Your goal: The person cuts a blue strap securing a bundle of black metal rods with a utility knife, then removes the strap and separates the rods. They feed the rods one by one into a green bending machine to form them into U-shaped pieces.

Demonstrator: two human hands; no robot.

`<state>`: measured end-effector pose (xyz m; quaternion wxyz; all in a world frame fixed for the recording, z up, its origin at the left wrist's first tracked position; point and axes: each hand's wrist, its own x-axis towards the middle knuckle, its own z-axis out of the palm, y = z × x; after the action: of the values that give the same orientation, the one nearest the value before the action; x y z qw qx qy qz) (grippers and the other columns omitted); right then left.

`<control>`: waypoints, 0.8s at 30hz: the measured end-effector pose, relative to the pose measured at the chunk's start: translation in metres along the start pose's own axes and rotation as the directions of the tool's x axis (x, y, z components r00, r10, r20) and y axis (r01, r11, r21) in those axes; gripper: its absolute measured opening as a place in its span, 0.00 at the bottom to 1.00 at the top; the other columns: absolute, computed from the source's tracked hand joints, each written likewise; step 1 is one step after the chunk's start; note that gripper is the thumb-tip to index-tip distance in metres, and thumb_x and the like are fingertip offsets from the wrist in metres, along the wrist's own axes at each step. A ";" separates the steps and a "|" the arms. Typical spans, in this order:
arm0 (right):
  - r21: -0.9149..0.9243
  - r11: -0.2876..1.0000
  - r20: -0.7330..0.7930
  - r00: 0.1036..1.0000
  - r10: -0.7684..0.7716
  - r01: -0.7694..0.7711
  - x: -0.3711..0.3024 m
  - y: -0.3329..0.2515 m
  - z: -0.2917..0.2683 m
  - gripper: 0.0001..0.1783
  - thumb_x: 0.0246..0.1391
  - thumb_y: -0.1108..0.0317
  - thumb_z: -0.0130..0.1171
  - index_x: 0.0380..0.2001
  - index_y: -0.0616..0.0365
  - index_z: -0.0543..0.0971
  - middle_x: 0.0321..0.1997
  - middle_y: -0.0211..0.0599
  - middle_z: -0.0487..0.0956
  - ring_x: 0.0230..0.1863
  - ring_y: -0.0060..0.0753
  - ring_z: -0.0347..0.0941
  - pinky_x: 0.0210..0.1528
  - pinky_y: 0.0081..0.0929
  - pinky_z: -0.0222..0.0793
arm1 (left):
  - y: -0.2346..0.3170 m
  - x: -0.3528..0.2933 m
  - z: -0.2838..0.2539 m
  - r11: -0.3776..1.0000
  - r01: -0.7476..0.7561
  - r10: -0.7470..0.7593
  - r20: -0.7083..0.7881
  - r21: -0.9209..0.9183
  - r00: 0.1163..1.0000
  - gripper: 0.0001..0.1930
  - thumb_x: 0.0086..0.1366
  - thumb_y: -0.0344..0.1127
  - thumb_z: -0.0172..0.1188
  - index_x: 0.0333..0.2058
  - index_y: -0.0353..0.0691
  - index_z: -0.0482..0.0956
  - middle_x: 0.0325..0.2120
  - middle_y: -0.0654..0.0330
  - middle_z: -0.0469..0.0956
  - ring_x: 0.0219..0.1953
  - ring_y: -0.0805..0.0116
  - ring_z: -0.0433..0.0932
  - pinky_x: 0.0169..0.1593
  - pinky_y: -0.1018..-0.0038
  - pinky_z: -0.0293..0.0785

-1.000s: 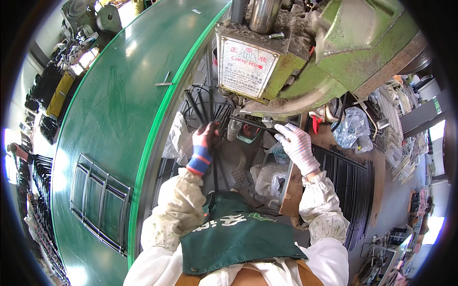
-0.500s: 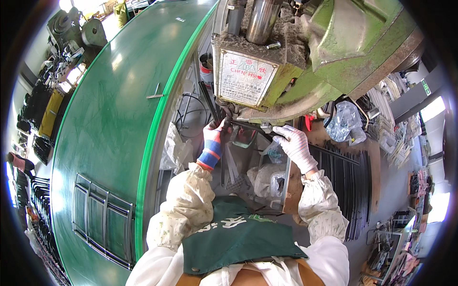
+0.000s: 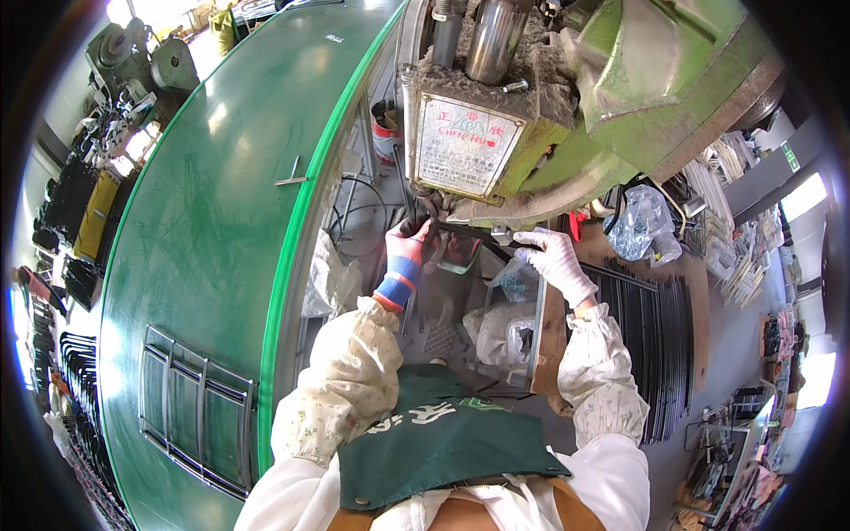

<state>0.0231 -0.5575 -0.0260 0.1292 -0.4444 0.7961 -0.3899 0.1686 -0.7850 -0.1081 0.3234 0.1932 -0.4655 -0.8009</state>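
Note:
Under the head of a green press machine, a long dark metal tube runs from my left hand to beyond my right. My left hand, in a glove with a blue and red striped cuff, is closed around the tube's left end, close below the machine's lower edge. My right hand, in a pale glove, has its fingers closed at the tube beside a small metal block. The fingertips of both hands are partly hidden. A thin dark upright bar rises beyond my left hand.
A long green-topped table stands at my left, bearing a ladder-like dark metal frame and a small T-shaped metal piece. Many black tubes lie stacked at right on a wooden board. Plastic bags sit below my hands.
The view has shifted slightly, so the machine and table sit a little farther right. The dark bar beyond my left hand shows thinner and more upright. Both hands stay on the tube.

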 end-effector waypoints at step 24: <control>-0.133 0.988 -0.081 0.992 -0.095 0.083 -0.022 -0.004 0.015 0.18 0.48 0.71 0.64 0.45 0.55 0.81 0.37 0.44 0.80 0.37 0.45 0.77 0.42 0.34 0.72 | 0.010 0.001 -0.001 0.973 0.230 -0.230 -0.024 0.000 0.973 0.11 0.58 0.34 0.69 0.20 0.39 0.78 0.13 0.65 0.73 0.11 0.79 0.65 0.16 0.79 0.56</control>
<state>0.0462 -0.5485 -0.0364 0.0477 -0.4695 0.8038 -0.3621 0.1724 -0.7897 -0.1004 0.2337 0.2556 -0.4371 -0.8301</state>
